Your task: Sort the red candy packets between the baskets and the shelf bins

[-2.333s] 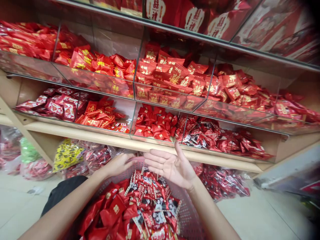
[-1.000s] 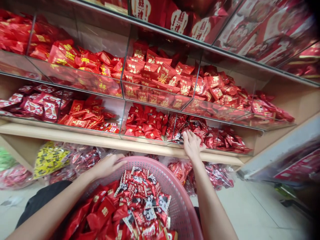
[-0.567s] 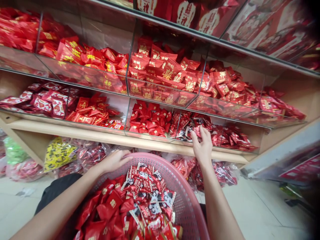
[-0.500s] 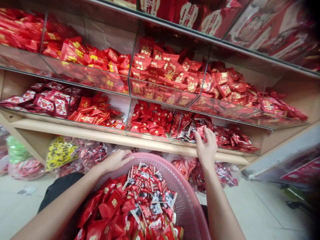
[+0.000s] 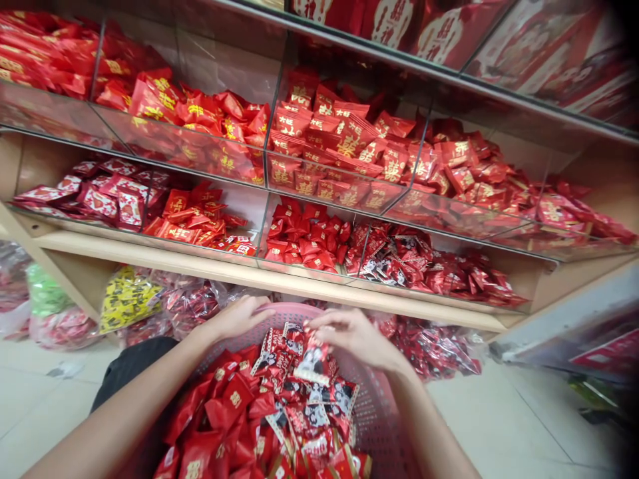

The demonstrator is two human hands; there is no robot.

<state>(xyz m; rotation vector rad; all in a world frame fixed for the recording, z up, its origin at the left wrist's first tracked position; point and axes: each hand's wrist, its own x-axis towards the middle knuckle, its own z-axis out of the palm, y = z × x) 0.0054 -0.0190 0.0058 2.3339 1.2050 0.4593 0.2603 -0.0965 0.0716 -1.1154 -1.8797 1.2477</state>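
Observation:
My left hand (image 5: 237,319) is wrapped over the far left rim of a pink perforated plastic basket (image 5: 372,406). Over the basket's far side, my right hand (image 5: 349,336) pinches a red, black and white wrapped candy (image 5: 313,362), which is slightly blurred. Below it lies a heap of similar patterned candies (image 5: 319,402) in the basket. Plain red wrapped candies (image 5: 232,399) with gold marks fill the basket's left side. The near part of the basket is cut off by the frame's bottom edge.
A wooden shelf (image 5: 200,256) with clear dividers holds several kinds of red wrapped sweets (image 5: 344,133). Under it sit plastic bags of sweets, one yellow (image 5: 130,299) and one green (image 5: 47,289). Red boxes (image 5: 389,23) stand on top. Pale floor tiles (image 5: 519,412) lie at right.
My right hand has moved from the lower shelf compartment back and left to above the basket, with a candy in its fingers. My left hand stays on the rim. The view has shifted slightly.

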